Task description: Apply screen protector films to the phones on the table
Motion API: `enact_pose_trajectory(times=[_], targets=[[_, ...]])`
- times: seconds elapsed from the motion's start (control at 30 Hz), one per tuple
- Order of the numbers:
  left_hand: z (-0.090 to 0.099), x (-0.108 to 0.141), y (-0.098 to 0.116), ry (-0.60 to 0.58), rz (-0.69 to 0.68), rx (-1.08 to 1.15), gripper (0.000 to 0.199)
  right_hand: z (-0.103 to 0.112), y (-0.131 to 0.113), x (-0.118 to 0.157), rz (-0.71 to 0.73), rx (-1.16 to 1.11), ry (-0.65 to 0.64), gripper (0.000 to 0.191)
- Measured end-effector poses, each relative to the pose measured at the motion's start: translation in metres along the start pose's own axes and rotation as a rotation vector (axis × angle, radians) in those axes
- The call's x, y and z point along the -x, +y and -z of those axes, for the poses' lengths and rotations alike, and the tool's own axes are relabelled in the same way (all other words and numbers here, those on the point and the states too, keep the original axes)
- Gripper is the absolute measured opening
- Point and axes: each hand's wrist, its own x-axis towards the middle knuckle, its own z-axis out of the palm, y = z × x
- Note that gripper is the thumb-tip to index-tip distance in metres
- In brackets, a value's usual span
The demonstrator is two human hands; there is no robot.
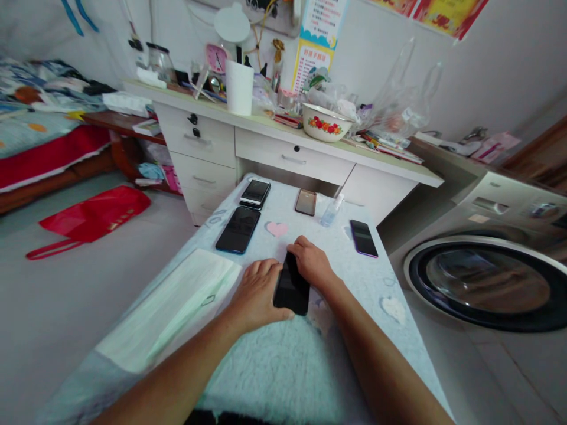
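Note:
A black smartphone [292,289] lies screen up on the cloth-covered table [274,366]. My left hand [257,295] is closed on it, fingers along its left edge and thumb at the near edge. At the far right corner, the curled fingers of my right hand [312,262] grip the phone's edge; its fingertips are partly hidden. A larger dark phone [239,230] lies to the left, with a small phone stack [256,193] behind it. Farther back are a translucent phone case [305,202] and a clear spray bottle [332,211]. A purple-edged phone [364,238] lies at right.
A pale folded sheet or bag [172,307] covers the table's left side. Beyond stands a white desk [292,147] bearing a flowered bowl [326,124] and a white cup [240,88]. A washing machine [491,236] is at right; a red bag [97,215] lies on the floor.

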Motion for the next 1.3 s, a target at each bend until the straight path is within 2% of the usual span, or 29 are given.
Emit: enact_pose_trajectory(times=[0.27, 0.57, 0.73, 0.87, 1.3], targets=[[-0.002, 0.001, 0.004, 0.016, 0.052, -0.003, 0.104, 0.01, -0.012, 0.027, 0.124, -0.075, -0.06, 0.033], [-0.006, 0.001, -0.001, 0.01, 0.042, -0.012, 0.106, 0.016, -0.021, 0.054, 0.242, -0.199, -0.135, 0.03], [-0.008, 0.001, -0.002, 0.032, 0.035, -0.033, 0.104, 0.012, -0.02, 0.06, 0.299, -0.26, -0.116, 0.02], [-0.007, 0.002, -0.002, 0.015, 0.036, -0.033, 0.102, 0.005, -0.017, 0.053, 0.258, -0.181, -0.076, 0.023], [0.0, 0.001, 0.004, 0.003, 0.031, -0.023, 0.092, 0.0, 0.0, 0.025, -0.051, -0.018, 0.015, 0.031]])
